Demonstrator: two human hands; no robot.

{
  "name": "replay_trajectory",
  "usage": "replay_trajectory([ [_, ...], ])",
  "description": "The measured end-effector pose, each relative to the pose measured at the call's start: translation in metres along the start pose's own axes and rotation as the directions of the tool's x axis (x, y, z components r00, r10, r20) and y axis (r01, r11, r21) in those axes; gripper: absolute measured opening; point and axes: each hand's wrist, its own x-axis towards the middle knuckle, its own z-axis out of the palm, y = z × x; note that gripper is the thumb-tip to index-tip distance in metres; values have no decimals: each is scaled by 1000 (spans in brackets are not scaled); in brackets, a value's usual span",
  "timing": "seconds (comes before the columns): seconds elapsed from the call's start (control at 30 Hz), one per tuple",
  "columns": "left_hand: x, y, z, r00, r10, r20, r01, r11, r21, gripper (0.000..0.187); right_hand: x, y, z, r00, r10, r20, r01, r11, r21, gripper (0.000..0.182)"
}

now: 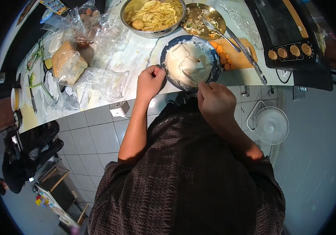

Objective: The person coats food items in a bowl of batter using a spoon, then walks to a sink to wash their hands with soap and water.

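Note:
A dark blue bowl (217, 58) sits at the counter's front edge, filled with a thick, smooth white mixture (183, 58) that is smeared up its sides. My left hand (151, 81) is closed at the bowl's left rim, thumb and fingers pinching the edge. Over the lower right rim, my right hand (217, 100) is closed in a pinch. Whatever it grips is hidden by the fingers; a thin dark line in the mixture points toward it.
Behind stand a pot (156, 34) of cut potatoes and a plate (191, 9) of chopped food with a fork. Right are carrot pieces (223, 58), a cutting board (240, 58), a knife (260, 72) and a toaster oven (289, 35). Plastic bags (105, 82) lie left. A person (23, 168) sits lower left.

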Motion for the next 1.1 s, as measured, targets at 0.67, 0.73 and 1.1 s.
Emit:
replay_trajectory([
  [0.67, 3, -8, 0, 1000, 11, 13, -11, 1000, -14, 26, 8, 33, -34, 984, 119, 133, -125, 992, 34, 14],
  [0.73, 4, -10, 1, 1000, 13, 14, -12, 1000, -20, 26, 12, 43, -39, 981, 123, 153, -127, 992, 20, 16],
  [1.1, 2, -11, 3, 1000, -3, -5, 3, 1000, -15, 27, 20, 49, -34, 965, 127, 229, -146, 987, 68, 16],
])
